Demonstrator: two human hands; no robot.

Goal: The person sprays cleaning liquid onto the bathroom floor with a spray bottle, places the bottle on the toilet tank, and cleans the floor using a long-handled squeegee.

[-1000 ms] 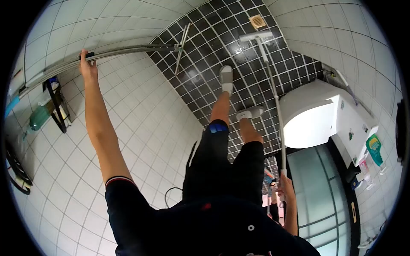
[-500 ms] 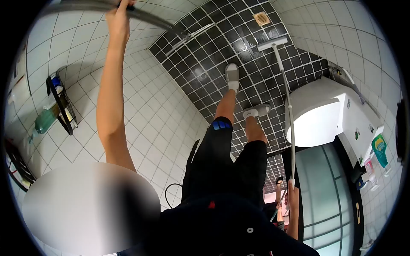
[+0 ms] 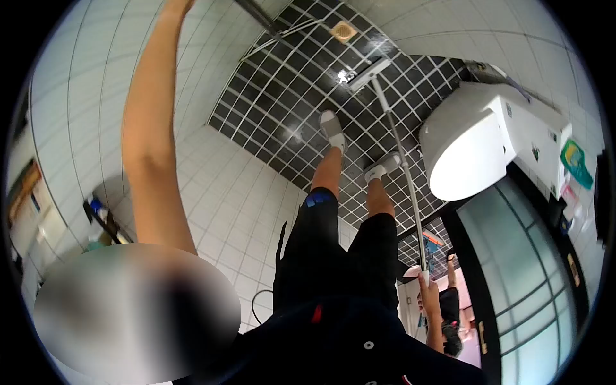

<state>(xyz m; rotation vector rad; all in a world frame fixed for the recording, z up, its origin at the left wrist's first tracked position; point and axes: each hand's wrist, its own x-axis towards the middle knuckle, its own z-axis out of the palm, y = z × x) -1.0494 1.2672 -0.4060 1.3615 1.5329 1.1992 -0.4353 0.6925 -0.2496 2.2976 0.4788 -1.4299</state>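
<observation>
My right hand [image 3: 431, 299] is closed round the white grip of a long-handled floor squeegee [image 3: 410, 186]. Its wide pale head [image 3: 369, 74] rests on the dark tiled floor, near the drain. At the upper left my left arm stretches upward, and only part of my left hand [image 3: 178, 5] shows; the top edge cuts off its fingers. A thick grey pole [image 3: 258, 16] comes down from up there to a thin, wide crossbar [image 3: 308, 25] low by the wall. That pole was in the left hand's closed fingers half a second ago.
A white toilet [image 3: 471, 160] stands on the right, with a green bottle [image 3: 575, 163] on its tank. A frosted glass door [image 3: 526, 269] and another person [image 3: 452, 308] are at lower right. A floor drain [image 3: 343, 31] lies ahead. A blurred pale round shape [image 3: 128, 321] hides the lower left.
The squeegee head has shifted left, and its handle has swung with it. My left hand has risen mostly out of view. The whole view has turned somewhat, showing more of the doorway.
</observation>
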